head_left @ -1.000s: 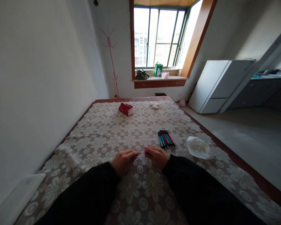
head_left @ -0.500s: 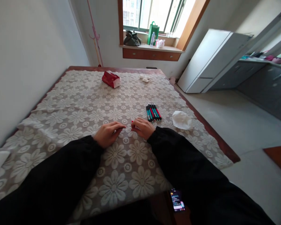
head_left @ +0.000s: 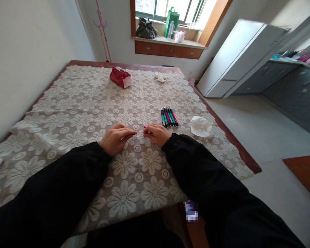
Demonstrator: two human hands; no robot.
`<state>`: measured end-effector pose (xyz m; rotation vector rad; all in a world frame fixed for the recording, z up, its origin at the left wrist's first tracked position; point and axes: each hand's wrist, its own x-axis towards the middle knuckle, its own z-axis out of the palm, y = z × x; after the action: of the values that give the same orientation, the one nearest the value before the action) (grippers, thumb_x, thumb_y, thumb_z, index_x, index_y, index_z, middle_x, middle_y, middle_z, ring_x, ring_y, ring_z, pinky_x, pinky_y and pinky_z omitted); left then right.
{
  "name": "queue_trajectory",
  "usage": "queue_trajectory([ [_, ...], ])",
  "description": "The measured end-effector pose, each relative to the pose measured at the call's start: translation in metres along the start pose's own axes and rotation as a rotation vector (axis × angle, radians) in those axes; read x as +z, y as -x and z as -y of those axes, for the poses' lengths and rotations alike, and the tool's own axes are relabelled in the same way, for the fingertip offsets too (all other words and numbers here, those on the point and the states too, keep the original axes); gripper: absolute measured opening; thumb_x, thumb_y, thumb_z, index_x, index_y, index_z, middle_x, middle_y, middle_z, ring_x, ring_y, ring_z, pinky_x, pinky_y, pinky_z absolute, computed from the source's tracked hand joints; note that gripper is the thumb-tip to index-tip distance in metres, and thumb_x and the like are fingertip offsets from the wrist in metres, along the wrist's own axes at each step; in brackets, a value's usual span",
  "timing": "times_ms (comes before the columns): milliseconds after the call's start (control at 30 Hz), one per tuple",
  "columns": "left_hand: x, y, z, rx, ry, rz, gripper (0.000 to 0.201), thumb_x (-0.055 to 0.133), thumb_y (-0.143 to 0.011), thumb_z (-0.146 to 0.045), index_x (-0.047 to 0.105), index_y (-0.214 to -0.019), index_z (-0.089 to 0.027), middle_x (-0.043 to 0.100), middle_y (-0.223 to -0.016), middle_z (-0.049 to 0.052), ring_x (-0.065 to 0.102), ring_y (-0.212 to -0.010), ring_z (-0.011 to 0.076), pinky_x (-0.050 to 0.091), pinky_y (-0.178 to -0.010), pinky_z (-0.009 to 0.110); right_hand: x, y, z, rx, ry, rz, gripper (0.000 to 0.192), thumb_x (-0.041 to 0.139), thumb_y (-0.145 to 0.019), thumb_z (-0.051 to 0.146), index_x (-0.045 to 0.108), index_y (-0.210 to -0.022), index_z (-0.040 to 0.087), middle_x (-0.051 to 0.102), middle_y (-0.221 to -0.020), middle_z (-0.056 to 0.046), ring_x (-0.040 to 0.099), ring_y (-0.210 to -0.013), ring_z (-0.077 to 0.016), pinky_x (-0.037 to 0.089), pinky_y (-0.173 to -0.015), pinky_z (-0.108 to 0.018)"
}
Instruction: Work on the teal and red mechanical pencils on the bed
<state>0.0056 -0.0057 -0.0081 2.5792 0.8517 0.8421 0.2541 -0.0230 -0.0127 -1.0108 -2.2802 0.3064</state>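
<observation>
Left hand [head_left: 115, 138] and right hand [head_left: 157, 134] rest on the tabletop [head_left: 74, 113], fingers pinched on a thin red-tipped pen [head_left: 142, 129] between them, each gripping one end. Long axis runs left-right, red tip near the right hand. Best to pull straight along that axis, grip firm. Pen bundle [head_left: 168, 117] and crumpled tissue [head_left: 200, 126] lie just right.

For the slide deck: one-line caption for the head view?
Both hands, left and right, pinch a thin red-tipped pen over a floral tablecloth, beside a bundle of pens.
</observation>
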Motion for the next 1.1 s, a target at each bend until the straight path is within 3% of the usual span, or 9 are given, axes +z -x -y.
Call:
queue_trajectory([
  [167, 0.0013, -0.0005, 0.0007, -0.003, 0.001, 0.029, 0.029, 0.051, -0.098, -0.027, 0.068, -0.12, -0.023, 0.074, -0.102, 0.005, 0.063, -0.095, 0.0214, 0.052, -0.086, 0.036, 0.0007, 0.0001, 0.0013, 0.056, -0.084, -0.026, 0.004, 0.062, -0.091, 0.02, 0.061, -0.088, 0.019, 0.062, -0.078, 0.0, 0.054, -0.071, -0.013, 0.043, -0.07, -0.025],
  [333, 0.0027, -0.0005, 0.0015, 0.003, -0.026, 0.085, 0.027, 0.049, -0.098, -0.028, 0.07, -0.115, -0.024, 0.074, -0.107, 0.004, 0.065, -0.098, 0.0205, 0.051, -0.09, 0.037, 0.0005, 0.0003, 0.0024, 0.051, -0.112, -0.021, 0.004, 0.062, -0.09, 0.018, 0.061, -0.086, 0.018, 0.06, -0.078, 0.0, 0.053, -0.07, -0.0123, 0.042, -0.069, -0.024],
  [767, -0.0011, -0.0002, -0.0021, -0.058, -0.048, 0.079, 0.026, 0.048, -0.097, -0.026, 0.07, -0.111, -0.023, 0.073, -0.105, 0.004, 0.065, -0.099, 0.0219, 0.051, -0.088, 0.037, -0.0017, -0.0013, 0.0045, 0.15, -0.203, 0.001, 0.003, 0.061, -0.087, 0.016, 0.063, -0.088, 0.018, 0.066, -0.084, -0.002, 0.059, -0.074, -0.0127, 0.046, -0.072, -0.025],
  [1100, -0.003, -0.0007, -0.006, -0.076, -0.04, 0.064, 0.025, 0.047, -0.098, -0.028, 0.068, -0.111, -0.023, 0.072, -0.105, 0.004, 0.067, -0.096, 0.0193, 0.051, -0.085, 0.032, 0.008, 0.0006, 0.0018, 0.351, -0.696, -0.052, 0.008, 0.06, -0.086, 0.024, 0.055, -0.089, 0.019, 0.071, -0.077, -0.001, 0.064, -0.063, -0.0112, 0.051, -0.062, -0.024],
])
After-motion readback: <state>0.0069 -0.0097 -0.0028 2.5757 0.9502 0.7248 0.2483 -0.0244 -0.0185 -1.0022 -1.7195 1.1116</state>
